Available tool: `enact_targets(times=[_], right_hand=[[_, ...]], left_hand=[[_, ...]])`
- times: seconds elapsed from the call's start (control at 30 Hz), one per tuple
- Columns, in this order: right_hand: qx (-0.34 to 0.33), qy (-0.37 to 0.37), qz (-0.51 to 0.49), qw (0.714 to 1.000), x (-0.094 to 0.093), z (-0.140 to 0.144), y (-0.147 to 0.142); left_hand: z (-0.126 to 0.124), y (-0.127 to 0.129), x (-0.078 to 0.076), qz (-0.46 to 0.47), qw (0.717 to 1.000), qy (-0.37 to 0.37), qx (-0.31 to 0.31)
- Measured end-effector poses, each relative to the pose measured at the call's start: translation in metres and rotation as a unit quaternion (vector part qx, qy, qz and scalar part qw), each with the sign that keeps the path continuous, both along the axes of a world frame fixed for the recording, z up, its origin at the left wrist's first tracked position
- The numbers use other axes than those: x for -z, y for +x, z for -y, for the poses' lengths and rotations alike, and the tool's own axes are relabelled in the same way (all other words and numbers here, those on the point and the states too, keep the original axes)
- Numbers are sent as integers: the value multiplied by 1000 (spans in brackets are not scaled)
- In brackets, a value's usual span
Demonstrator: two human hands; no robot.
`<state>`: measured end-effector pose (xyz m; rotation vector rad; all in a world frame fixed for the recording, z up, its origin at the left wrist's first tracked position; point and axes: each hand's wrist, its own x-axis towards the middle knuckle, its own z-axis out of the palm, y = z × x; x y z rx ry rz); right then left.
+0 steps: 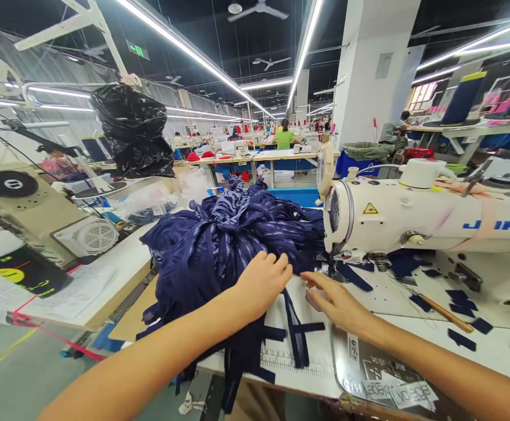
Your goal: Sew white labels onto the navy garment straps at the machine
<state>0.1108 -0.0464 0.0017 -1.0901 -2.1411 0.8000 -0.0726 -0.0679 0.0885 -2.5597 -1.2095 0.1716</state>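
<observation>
At frame centre, the left hand is pressing loosely curled fingers into the navy fabric pile on the table; nothing is under the sewing machine needle. The right hand is hovering beside it, fingers apart, empty.

A black plastic bag hangs left of a white pillar.

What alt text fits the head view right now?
Left hand rests on a heap of navy fabric on a sewing table; right hand lies open beside it, near a white sewing machine.
</observation>
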Motion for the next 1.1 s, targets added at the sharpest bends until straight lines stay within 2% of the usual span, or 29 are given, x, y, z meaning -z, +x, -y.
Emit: enact_targets(times=[0.07, 0.13, 0.23, 0.3, 0.37, 0.43, 0.5, 0.53, 0.6, 0.67, 0.77, 0.93, 1.0, 1.1], right_hand=[[18, -39, -28, 999, 4, -5, -7], [36, -60, -37, 997, 7, -14, -16], [63, -42, -21, 997, 5, -39, -39], [95, -21, -11, 995, -1, -64, -55], [116, -14, -9, 993, -9, -90, -67], [119, -11, -8, 993, -13, -110, -71], [107, -17, -5, 994, -13, -117, -67], [98, -24, -2, 995, -12, -115, -61], [75, -45, 0, 996, -10, -99, -44], [38, -64, 0, 997, -9, -75, -19], [-53, -68, 22, 996, -14, -35, 27], [-29, -36, 83, 995, -27, 1, 92], [-8, -2, 131, 991, -32, 9, 108], [-32, 24, 203, 978, -38, 22, 122]], left_hand=[[-5, 6, 16, -37, 998, -53, 5], [3, 12, 29, -36, 994, -105, -5], [23, 20, 43, 76, 988, -134, -32], [26, 24, 52, 186, 968, -167, -14], [11, 26, 62, 292, 931, -218, 16], [-16, 27, 73, 380, 887, -263, 25], [-45, 26, 80, 420, 864, -275, 20], [-56, 26, 82, 427, 864, -266, 18], [-70, 23, 83, 410, 881, -233, 33], [-69, 20, 81, 361, 903, -221, 71], [-50, 16, 74, 296, 917, -237, 121], [-14, 15, 52, 232, 933, -241, 129], [-8, 20, 41, 206, 952, -192, 119], [-9, 39, 27, 189, 977, -54, 84]])
